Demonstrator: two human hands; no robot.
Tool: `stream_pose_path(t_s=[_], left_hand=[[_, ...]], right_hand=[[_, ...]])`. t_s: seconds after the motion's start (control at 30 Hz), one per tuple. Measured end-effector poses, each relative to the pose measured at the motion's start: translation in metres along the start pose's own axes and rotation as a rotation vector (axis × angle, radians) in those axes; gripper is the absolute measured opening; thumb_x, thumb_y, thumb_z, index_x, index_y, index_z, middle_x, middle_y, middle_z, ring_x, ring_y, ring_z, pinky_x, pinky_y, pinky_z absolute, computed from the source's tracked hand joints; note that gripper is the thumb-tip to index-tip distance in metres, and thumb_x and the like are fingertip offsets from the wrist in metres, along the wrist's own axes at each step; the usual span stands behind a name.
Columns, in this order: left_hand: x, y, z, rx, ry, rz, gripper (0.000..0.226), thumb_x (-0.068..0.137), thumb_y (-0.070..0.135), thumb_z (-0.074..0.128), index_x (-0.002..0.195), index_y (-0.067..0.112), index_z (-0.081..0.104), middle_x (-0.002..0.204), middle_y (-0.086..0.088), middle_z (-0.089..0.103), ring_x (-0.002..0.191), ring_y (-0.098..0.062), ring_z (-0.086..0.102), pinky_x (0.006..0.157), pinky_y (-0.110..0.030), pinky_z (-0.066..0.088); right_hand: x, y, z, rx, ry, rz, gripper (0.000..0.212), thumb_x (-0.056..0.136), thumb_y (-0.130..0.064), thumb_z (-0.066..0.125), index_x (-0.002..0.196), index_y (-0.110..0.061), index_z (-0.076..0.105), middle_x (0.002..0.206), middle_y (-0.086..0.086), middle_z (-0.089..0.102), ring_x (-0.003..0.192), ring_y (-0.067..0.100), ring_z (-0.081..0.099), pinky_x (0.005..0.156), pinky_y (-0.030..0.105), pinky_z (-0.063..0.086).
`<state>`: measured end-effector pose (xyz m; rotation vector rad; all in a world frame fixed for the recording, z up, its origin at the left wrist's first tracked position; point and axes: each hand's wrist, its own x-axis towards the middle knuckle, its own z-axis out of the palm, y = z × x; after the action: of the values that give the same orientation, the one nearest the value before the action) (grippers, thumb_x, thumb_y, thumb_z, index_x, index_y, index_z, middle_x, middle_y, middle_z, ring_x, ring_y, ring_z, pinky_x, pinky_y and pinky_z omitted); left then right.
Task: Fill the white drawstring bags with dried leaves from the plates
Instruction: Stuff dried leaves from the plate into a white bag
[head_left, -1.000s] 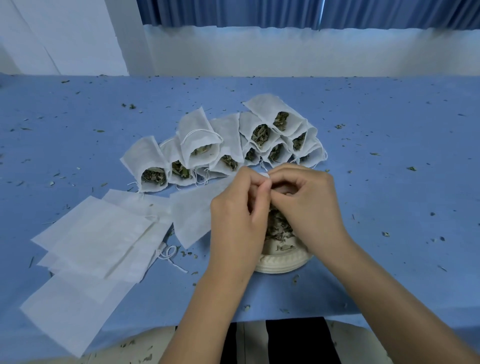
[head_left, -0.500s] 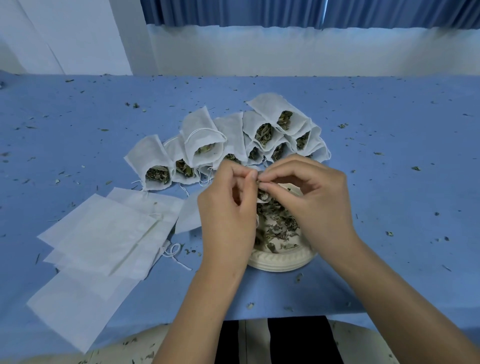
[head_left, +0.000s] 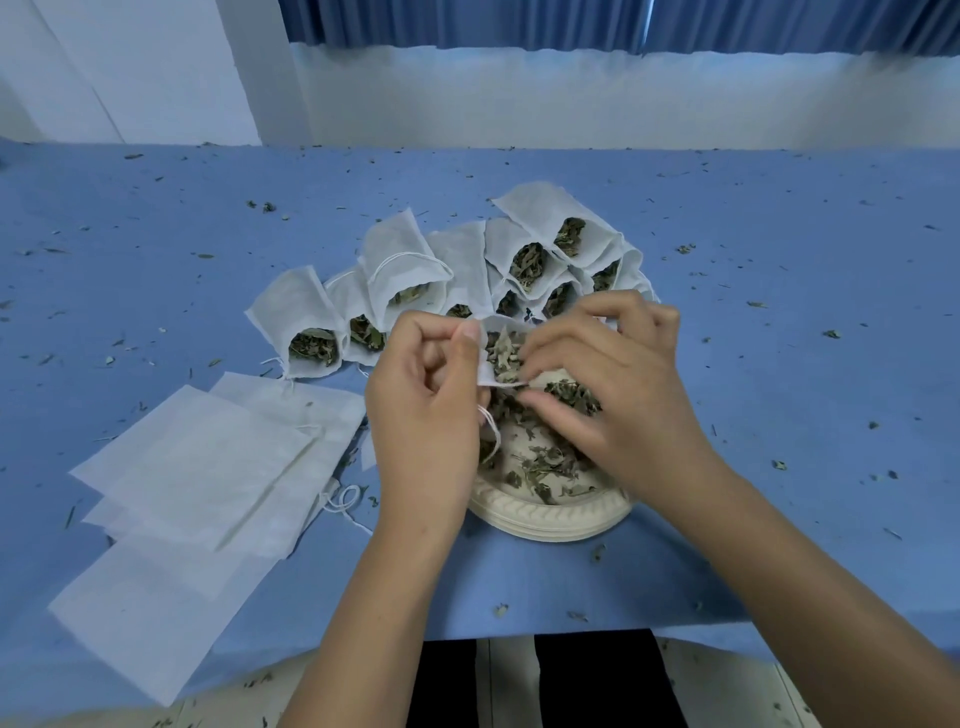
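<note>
Bag mouth held open toward the right hand, directly over the plate.

The rim of a small white drawstring bag (head_left: 484, 366) is pinched by the left hand (head_left: 421, 415), with its mouth turned rightward. A tuft of dried green leaves (head_left: 503, 347) is pressed into that mouth by the curled fingers of the right hand (head_left: 613, 384). A round cream ribbed plate (head_left: 550, 522) lies just beneath. Filled white bags (head_left: 306, 312) stand behind.

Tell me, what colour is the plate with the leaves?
The plate is cream with a ribbed rim, in the head view.
</note>
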<state>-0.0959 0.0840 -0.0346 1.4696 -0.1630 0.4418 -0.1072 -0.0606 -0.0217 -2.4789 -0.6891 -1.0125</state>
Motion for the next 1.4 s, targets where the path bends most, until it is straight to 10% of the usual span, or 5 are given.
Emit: stream_pose_path(t_s=[0.3,0.5,0.7,1.1,1.4], left_hand=[[0.002,0.012,-0.008,0.171,-0.13,0.18,0.013,0.094,0.024,0.057,0.081,0.026,0.056,0.066,0.001,0.062,0.06,-0.021,0.058,0.057,-0.048,0.053],[0.012,0.007,-0.028,0.361,0.101,0.234,0.016,0.094,0.024,0.054,0.078,0.022,0.051,0.057,0.009,0.053,0.049,-0.012,0.048,0.05,-0.04,0.047],[0.007,0.005,-0.018,0.416,0.111,0.276,0.016,0.097,0.015,0.054,0.081,0.016,0.05,0.059,0.007,0.053,0.051,-0.016,0.053,0.052,-0.037,0.047],[0.006,0.0,-0.017,0.386,0.09,0.238,0.016,0.096,0.015,0.055,0.081,0.013,0.051,0.058,0.0,0.054,0.052,-0.024,0.053,0.054,-0.044,0.049],[-0.004,-0.002,-0.004,0.395,-0.021,0.28,0.014,0.095,0.014,0.057,0.082,0.017,0.053,0.062,0.003,0.056,0.052,-0.019,0.054,0.051,-0.038,0.046]], right_hand=[[0.014,-0.01,0.0,0.011,-0.349,-0.028,0.011,0.09,-0.014,0.04,0.089,-0.016,0.051,0.095,-0.008,0.069,0.14,0.015,0.027,0.115,0.046,0.003],[0.017,0.019,-0.029,0.428,-0.201,0.313,0.003,0.086,-0.013,0.068,0.087,-0.016,0.067,0.105,-0.008,0.066,0.099,0.001,0.055,0.085,0.014,0.034],[0.005,0.013,0.002,0.205,-0.7,0.433,0.066,0.072,-0.044,0.079,0.13,-0.034,0.051,0.124,-0.01,0.048,0.119,0.006,0.041,0.102,0.024,0.034],[0.011,-0.011,0.024,0.306,-0.536,0.301,0.021,0.077,-0.007,0.077,0.097,-0.01,0.076,0.099,0.001,0.071,0.094,0.015,0.062,0.085,0.018,0.041],[0.008,-0.003,-0.011,0.786,0.084,0.505,0.025,0.076,0.003,0.075,0.092,-0.016,0.075,0.084,-0.004,0.074,0.076,0.009,0.067,0.071,0.02,0.055]])
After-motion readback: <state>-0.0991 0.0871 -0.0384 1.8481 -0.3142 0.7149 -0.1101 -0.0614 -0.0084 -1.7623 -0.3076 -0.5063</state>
